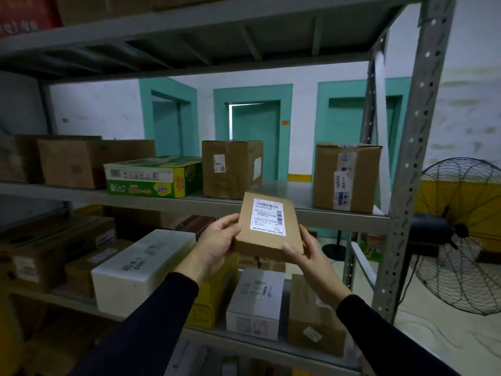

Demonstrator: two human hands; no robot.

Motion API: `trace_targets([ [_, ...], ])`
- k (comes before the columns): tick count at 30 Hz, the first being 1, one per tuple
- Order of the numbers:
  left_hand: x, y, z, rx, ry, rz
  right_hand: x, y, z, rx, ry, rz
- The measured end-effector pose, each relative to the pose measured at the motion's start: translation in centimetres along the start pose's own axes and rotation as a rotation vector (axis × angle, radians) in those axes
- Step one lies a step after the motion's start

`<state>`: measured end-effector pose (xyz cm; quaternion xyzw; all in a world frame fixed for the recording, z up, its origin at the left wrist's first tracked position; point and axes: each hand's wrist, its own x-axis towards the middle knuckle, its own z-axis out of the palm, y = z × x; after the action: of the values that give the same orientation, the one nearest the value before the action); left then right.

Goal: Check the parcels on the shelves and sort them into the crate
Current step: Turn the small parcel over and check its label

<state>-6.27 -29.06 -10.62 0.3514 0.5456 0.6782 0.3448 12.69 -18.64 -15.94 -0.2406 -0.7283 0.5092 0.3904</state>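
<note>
**Flat parcel held up before the shelves**

While both hands hold it at the centre of view, the flat parcel (267, 229) tilts label-up; left hand (217, 244) grips its 9 o'clock edge, right hand (303, 251) pinches its 5 o'clock corner, before the grey shelf (311, 213)

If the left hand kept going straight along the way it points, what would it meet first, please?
Probably the front edge of the middle shelf, near the tall brown box. The left hand holds the flat parcel just before it; depth is unclear.
</note>
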Motion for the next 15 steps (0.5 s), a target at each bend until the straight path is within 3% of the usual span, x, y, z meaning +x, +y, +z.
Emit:
trace_targets([
  [10, 3.3, -0.2, 5.2, 0.195, 0.173, 0.095, 3.1, -1.5, -5.1, -0.373, 0.052, -0.071],
  [15, 8.0, 0.7, 5.5, 0.343, 0.058, 0.097, 7.4, -2.1, -5.8, -0.463, 0.130, -0.067],
])
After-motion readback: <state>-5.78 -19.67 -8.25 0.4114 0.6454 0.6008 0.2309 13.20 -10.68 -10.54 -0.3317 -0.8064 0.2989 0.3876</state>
